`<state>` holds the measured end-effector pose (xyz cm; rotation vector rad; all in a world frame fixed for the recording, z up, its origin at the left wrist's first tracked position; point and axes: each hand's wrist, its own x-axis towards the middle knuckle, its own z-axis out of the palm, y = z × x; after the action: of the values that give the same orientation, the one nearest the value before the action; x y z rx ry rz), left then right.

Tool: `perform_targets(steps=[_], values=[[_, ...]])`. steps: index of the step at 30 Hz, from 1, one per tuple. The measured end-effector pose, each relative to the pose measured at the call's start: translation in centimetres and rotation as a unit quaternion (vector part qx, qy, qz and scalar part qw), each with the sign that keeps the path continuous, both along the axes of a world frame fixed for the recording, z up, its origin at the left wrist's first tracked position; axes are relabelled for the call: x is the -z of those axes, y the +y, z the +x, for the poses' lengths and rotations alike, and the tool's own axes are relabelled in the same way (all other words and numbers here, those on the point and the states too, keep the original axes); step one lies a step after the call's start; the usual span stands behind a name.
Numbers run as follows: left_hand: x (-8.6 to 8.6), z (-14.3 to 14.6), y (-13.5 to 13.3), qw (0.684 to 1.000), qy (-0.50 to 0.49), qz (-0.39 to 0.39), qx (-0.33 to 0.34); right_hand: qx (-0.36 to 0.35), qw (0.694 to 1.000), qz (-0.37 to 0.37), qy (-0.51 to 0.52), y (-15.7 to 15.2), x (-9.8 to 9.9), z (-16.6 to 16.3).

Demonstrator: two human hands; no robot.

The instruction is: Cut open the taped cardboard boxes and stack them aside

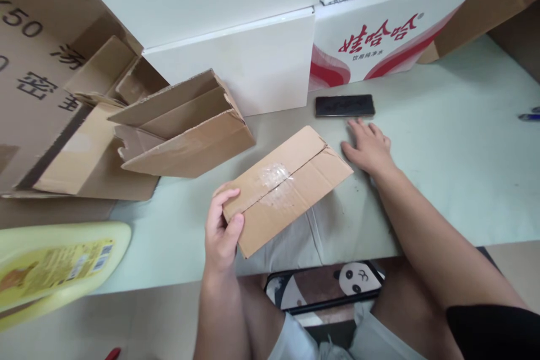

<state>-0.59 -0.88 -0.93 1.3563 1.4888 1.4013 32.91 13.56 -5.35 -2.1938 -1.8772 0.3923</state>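
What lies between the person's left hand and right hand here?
In the head view, a taped cardboard box lies between them: the left hand grips one end, and the other end is near the right hand.

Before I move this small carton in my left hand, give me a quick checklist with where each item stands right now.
1. Grip: ok. The left hand holds one end of the small carton between thumb and fingers.
2. Tape: ok. Clear tape lies across the seam on the face turned up to the camera.
3. Right hand free: ok. The right hand holds nothing visible.
4. Phone untouched: cannot tell. The fingertips are right by the phone, and contact is unclear.
5. Neighboring cardboard box shut: not ok. Its top is open.
6. Carton contents: cannot tell. The inside is hidden.
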Motion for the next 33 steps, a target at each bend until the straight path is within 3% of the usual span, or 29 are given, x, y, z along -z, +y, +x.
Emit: perform_targets(steps=[10, 20, 33], values=[[0.1, 0.4, -0.2, 1.0, -0.007, -0.018, -0.025, 0.008, 0.997, 0.067, 0.042, 0.5, 1.6, 1.0], [-0.1, 0.4, -0.2, 0.999, -0.004, -0.005, -0.034, 0.002, 0.999, 0.045, 0.016, 1.1, 0.9, 0.0], [-0.1, 0.4, -0.2, 0.999, -0.004, -0.008, -0.033, -0.002, 0.996, 0.088, 0.024, 0.9, 0.8, 0.5]])
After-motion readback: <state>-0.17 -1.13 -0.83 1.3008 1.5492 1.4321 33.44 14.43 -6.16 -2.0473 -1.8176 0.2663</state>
